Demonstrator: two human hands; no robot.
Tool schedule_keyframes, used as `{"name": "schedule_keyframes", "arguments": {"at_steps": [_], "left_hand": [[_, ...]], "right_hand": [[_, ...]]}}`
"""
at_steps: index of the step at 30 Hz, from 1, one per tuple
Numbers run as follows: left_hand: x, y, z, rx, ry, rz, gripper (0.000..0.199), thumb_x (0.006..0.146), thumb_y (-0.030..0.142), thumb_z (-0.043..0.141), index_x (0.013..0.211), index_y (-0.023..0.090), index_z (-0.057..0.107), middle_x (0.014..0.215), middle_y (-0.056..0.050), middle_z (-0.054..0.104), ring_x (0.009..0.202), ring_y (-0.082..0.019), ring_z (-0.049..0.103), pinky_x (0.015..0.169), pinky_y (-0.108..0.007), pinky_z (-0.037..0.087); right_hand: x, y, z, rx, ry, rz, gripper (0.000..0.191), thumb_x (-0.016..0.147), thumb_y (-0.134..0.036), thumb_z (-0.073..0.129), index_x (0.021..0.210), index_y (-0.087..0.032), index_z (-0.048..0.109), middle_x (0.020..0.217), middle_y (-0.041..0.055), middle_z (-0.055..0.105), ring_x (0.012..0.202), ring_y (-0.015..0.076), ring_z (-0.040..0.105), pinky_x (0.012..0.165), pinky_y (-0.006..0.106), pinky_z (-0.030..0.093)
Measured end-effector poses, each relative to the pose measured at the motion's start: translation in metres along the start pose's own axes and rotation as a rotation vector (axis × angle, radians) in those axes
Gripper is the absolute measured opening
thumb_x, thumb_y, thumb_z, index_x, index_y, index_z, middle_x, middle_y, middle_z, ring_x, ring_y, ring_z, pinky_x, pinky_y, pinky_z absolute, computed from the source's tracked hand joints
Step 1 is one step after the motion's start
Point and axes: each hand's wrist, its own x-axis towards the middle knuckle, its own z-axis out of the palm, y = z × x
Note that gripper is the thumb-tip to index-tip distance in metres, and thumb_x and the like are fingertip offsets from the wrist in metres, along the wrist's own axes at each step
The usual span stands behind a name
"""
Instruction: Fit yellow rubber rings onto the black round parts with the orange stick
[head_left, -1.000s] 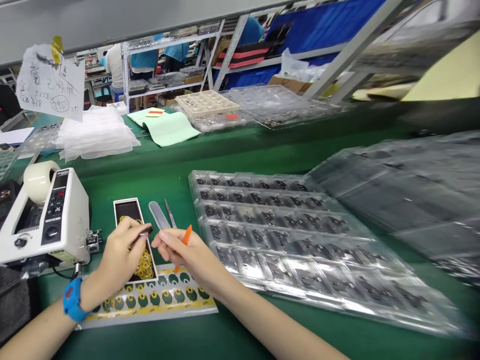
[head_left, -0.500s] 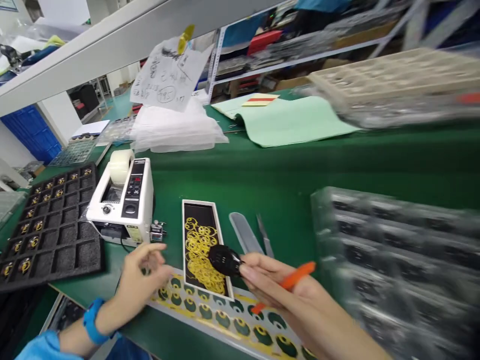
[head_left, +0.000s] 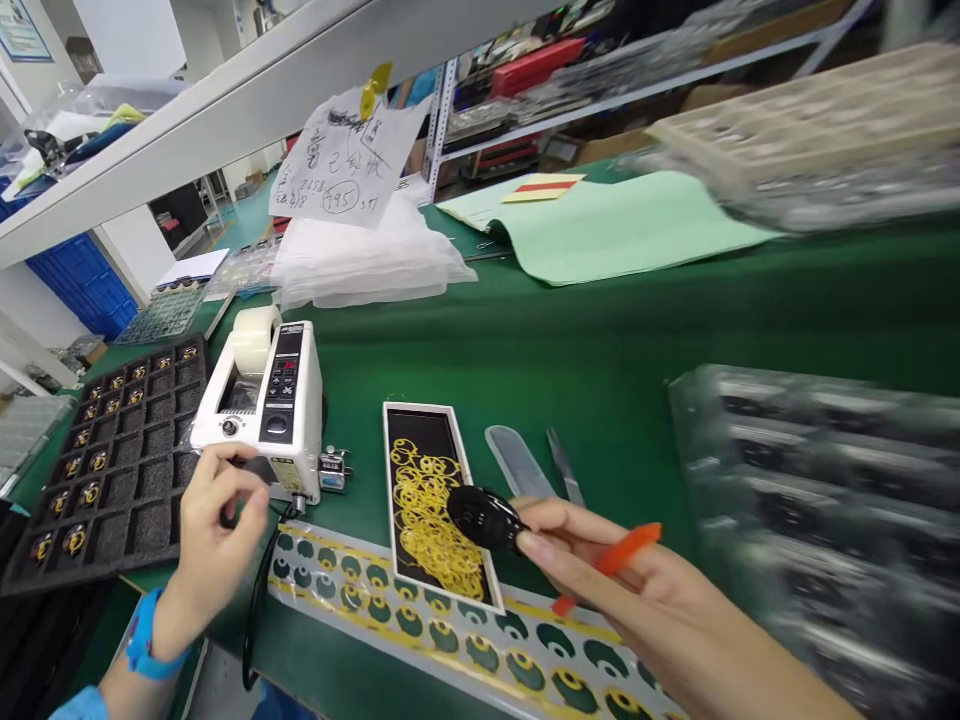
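Observation:
Between the thumb and fingers of my right hand (head_left: 592, 560) is a black oval part (head_left: 484, 517), held over a white-rimmed box (head_left: 388, 470) of yellow ring-shaped pieces (head_left: 431, 520). An orange tool (head_left: 628, 548) also rests in that hand, across the palm. My left hand (head_left: 221, 520) is at the front of the white tape dispenser (head_left: 304, 410), its fingers curled near the outlet; whether they hold tape cannot be made out. A sheet with cut-out shapes (head_left: 420, 645) lies under the box's near end.
Left is a black foam tray (head_left: 142, 480) with small gold-and-black parts. Tweezers (head_left: 564, 465) and a translucent strip (head_left: 517, 460) lie beyond my right hand. Clear plastic trays (head_left: 810, 470) are on the right; green paper (head_left: 622, 235) lies behind.
My left hand has moved left from beside the box to the dispenser's front. The view has shifted slightly. My right hand still holds the black part and orange tool.

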Motion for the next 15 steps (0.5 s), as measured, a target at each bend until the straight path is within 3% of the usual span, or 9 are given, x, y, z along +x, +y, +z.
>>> {"name": "schedule_keyframes", "arguments": {"at_steps": [2, 4, 6, 10, 13, 15], "left_hand": [[0.011, 0.013, -0.002, 0.261, -0.141, 0.161, 0.017, 0.082, 0.018, 0.054, 0.067, 0.017, 0.061, 0.107, -0.008, 0.062, 0.072, -0.014, 0.056, 0.052, -0.024, 0.032], [0.025, 0.027, 0.000, 0.410, -0.218, 0.252, 0.021, 0.085, 0.015, 0.048, 0.066, 0.017, 0.055, 0.099, -0.007, 0.064, 0.075, -0.015, 0.060, 0.051, -0.024, 0.030], [0.037, 0.043, 0.006, 0.450, -0.233, 0.322, 0.022, 0.087, 0.015, 0.046, 0.065, 0.018, 0.051, 0.091, -0.004, 0.065, 0.075, -0.014, 0.061, 0.051, -0.024, 0.031], [0.049, 0.066, 0.018, 0.576, -0.190, 0.422, 0.020, 0.087, 0.017, 0.044, 0.068, 0.020, 0.050, 0.085, 0.000, 0.065, 0.052, -0.011, 0.051, 0.049, -0.025, 0.033], [0.043, 0.059, 0.015, 0.742, -0.122, 0.457, 0.018, 0.090, 0.024, 0.044, 0.075, 0.021, 0.054, 0.078, 0.001, 0.065, 0.044, -0.012, 0.047, 0.047, -0.026, 0.034], [0.036, 0.042, 0.005, 0.767, -0.165, 0.473, 0.019, 0.092, 0.029, 0.044, 0.079, 0.022, 0.055, 0.092, 0.000, 0.070, 0.044, -0.011, 0.051, 0.047, -0.024, 0.038]], "right_hand": [[-0.001, -0.006, 0.002, 0.034, 0.005, -0.037, 0.042, 0.071, -0.067, 0.068, 0.077, -0.026, 0.068, 0.093, 0.0064, 0.063, 0.089, 0.0248, 0.057, 0.075, 0.030, 0.048], [-0.001, -0.007, 0.003, 0.049, 0.004, -0.059, 0.042, 0.072, -0.066, 0.068, 0.078, -0.025, 0.068, 0.094, 0.0073, 0.064, 0.091, 0.0262, 0.058, 0.080, 0.033, 0.049], [0.000, -0.006, 0.003, 0.041, -0.021, -0.096, 0.042, 0.074, -0.066, 0.065, 0.079, -0.024, 0.066, 0.088, 0.0067, 0.063, 0.087, 0.0250, 0.058, 0.080, 0.034, 0.049], [0.001, -0.007, -0.001, 0.054, -0.020, -0.137, 0.042, 0.075, -0.065, 0.064, 0.079, -0.023, 0.059, 0.082, 0.0033, 0.055, 0.081, 0.0207, 0.053, 0.077, 0.032, 0.046], [0.001, -0.014, -0.005, 0.071, -0.011, -0.145, 0.040, 0.076, -0.061, 0.063, 0.077, -0.022, 0.054, 0.079, 0.0009, 0.048, 0.077, 0.0177, 0.047, 0.075, 0.031, 0.042], [0.001, -0.019, -0.006, 0.087, -0.028, -0.147, 0.039, 0.077, -0.059, 0.062, 0.075, -0.022, 0.050, 0.075, -0.0009, 0.043, 0.073, 0.0160, 0.043, 0.073, 0.030, 0.039]]}}
